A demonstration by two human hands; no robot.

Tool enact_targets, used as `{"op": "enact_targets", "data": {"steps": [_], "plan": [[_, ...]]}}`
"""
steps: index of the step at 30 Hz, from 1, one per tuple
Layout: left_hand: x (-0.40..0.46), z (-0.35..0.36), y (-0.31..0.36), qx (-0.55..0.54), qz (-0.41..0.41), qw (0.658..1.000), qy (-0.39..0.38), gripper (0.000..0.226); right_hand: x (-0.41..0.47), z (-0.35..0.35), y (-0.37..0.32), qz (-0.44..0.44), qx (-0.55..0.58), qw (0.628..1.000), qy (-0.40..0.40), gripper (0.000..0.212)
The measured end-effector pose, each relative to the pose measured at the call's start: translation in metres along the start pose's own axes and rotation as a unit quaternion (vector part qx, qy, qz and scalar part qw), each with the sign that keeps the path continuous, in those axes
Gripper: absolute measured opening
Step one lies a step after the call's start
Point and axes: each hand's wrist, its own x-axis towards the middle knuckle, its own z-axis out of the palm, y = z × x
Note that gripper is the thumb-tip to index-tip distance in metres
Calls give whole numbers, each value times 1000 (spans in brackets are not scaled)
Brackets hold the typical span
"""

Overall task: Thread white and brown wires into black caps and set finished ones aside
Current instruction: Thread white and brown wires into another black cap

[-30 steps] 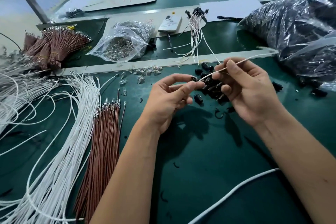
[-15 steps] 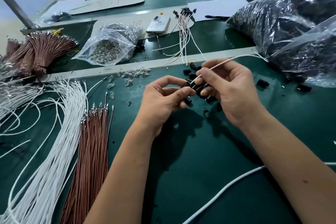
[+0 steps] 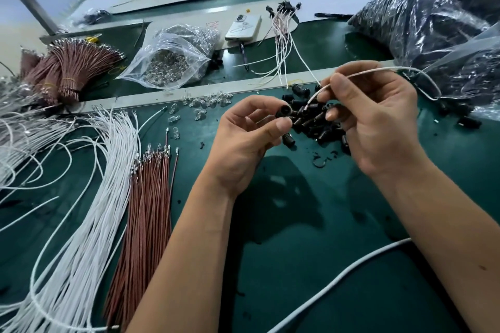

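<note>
Above the green table (image 3: 297, 251), left hand (image 3: 243, 140) pinched a black cap (image 3: 284, 111), right hand (image 3: 376, 119) gripped a white wire (image 3: 378, 71), tip just beside the cap.

I see a matt green table mat (image 3: 311, 251), smooth white-insulated wires (image 3: 89, 211) and brown ones (image 3: 148, 211) with shiny metal tips. Black caps (image 3: 313, 121) look like dull plastic; the bags (image 3: 173, 59) are glossy, crinkled clear film.

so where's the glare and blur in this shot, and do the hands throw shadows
Head view: glare streaks the black plastic bags and the clear bag; far bench edges smear and bow from the wide lens; left hand and right hand stay sharp, casting soft shadows on the green mat.
</note>
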Motion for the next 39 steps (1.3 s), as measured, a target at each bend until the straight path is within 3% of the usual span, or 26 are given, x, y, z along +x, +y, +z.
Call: {"op": "enact_targets", "data": {"steps": [9, 13, 19, 26, 34, 39], "plan": [[1, -3, -1, -41, 0, 999, -14, 31, -1, 1, -2, -16, 21, 999, -22, 7], [3, -5, -1, -58, -41, 997, 30, 11, -2, 2, 2, -1, -9, 1000, 1, 7], [3, -8, -2, -34, -129, 991, 26, 13, 0, 0, 4, -8, -33, 999, 37, 9], [5, -11, 1, -90, -200, 976, 6, 22, 0, -1, 10, 10, -79, 995, 65, 19], [5, -15, 6, -202, -243, 949, 12, 28, 1, -4, 10, 21, -69, 995, 66, 21], [3, -13, 6, -186, -245, 951, 30, 22, 1, -4, 11, 16, -72, 995, 64, 20]]}}
